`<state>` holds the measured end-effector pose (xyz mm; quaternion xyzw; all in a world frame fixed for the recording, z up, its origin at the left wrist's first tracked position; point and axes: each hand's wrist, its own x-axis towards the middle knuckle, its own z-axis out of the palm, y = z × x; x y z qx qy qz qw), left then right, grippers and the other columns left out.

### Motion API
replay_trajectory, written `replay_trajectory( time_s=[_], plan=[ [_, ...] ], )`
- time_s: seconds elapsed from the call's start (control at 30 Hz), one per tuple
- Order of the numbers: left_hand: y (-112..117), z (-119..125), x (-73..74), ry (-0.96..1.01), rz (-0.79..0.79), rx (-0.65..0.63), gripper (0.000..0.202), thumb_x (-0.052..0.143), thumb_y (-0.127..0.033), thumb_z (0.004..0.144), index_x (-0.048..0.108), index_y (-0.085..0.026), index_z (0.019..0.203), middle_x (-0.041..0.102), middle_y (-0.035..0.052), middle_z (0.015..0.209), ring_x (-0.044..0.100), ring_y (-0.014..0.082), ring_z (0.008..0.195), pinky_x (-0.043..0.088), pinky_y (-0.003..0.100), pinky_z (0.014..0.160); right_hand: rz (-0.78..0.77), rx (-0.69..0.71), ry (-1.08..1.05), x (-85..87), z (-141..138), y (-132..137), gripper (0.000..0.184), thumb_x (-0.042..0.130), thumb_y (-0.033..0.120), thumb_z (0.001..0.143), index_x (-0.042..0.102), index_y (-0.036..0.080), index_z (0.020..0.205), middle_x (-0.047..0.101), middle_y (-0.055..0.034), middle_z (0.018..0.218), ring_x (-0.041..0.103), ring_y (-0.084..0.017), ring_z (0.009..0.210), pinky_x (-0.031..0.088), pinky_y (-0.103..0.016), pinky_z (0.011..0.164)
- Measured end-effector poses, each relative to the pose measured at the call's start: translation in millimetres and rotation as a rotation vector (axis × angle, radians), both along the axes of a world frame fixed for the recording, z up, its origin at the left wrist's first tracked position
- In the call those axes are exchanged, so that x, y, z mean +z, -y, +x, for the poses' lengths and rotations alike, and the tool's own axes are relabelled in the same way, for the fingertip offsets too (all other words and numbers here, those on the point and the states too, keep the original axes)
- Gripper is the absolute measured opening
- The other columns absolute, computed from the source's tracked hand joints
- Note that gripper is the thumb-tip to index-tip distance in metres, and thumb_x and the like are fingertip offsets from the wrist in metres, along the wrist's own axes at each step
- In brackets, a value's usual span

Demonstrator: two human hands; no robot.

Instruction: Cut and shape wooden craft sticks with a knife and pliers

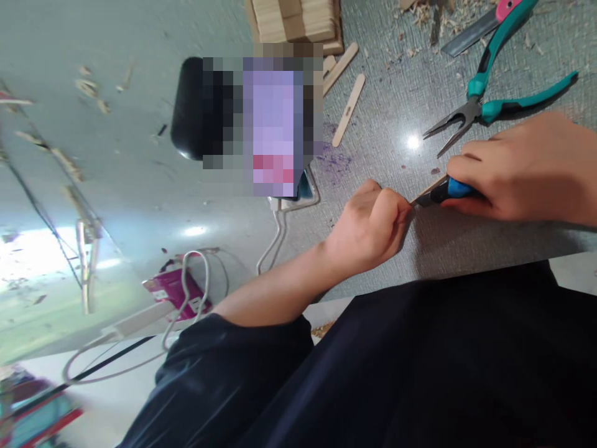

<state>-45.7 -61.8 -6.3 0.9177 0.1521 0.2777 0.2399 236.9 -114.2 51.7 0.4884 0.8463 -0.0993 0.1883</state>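
Note:
Near the table's front edge, my left hand (373, 224) is closed in a pinch on one end of a thin wooden craft stick (430, 189). My right hand (508, 171) grips a utility knife (459, 188) with a blue and black handle. The knife's dark front end points left, toward my left fingers, and lies right alongside the stick. Most of the handle is hidden under my right fingers. Just beyond my right hand, long-nose pliers (474, 107) with teal and black handles lie with their jaws apart.
A loose craft stick (349, 111) lies before a bundle of sticks (293, 22). A pink-handled cutter (471, 31) rests among wood shavings. A black case (191, 109) and a partly blurred phone (308, 186) with a white cable (278, 233) are to the left, with a purple packet (180, 292).

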Motion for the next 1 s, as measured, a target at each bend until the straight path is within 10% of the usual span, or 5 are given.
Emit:
replay_trajectory(
  time_s=[0.17,0.37,0.63,1.0],
  plan=[
    [3,1,0.1,0.001,0.002,-0.006,0.022,0.060,-0.012,0.113,0.047,-0.028,0.104,0.058,-0.0052,0.076,0.053,0.0147,0.063,0.046,0.029,0.061,-0.038,-0.106,-0.185,-7.6,6,0,0.071,0.039,0.082,0.114,0.077,0.023,0.119,0.079,-0.0039,0.094,0.068,-0.020,0.086,0.036,-0.039,0.078],
    [3,-3,-0.5,0.005,-0.024,0.026,0.027,0.060,-0.006,0.104,0.045,-0.028,0.102,0.059,-0.0052,0.077,0.051,0.0146,0.062,0.043,0.028,0.059,-0.065,-0.037,-0.025,-2.9,13,-11,0.062,0.055,0.082,0.107,0.077,0.024,0.105,0.073,-0.0022,0.084,0.062,-0.021,0.070,0.030,-0.038,0.071],
    [1,-3,-3.6,-0.032,-0.047,0.151,0.024,0.059,-0.011,0.104,0.043,-0.029,0.105,0.060,-0.0052,0.080,0.054,0.0127,0.059,0.041,0.029,0.056,0.015,-0.224,-0.086,-2.7,8,-5,0.070,0.037,0.081,0.111,0.078,0.023,0.110,0.077,-0.0074,0.086,0.066,-0.025,0.077,0.038,-0.039,0.075],
    [2,1,-3.1,-0.028,-0.002,0.161,0.023,0.059,-0.012,0.105,0.044,-0.029,0.102,0.059,-0.0056,0.078,0.053,0.0127,0.059,0.042,0.030,0.056,0.031,-0.148,0.036,8.0,-18,3,0.065,0.030,0.073,0.117,0.072,0.024,0.119,0.078,-0.0080,0.082,0.068,-0.028,0.062,0.019,-0.039,0.057]
  ],
)
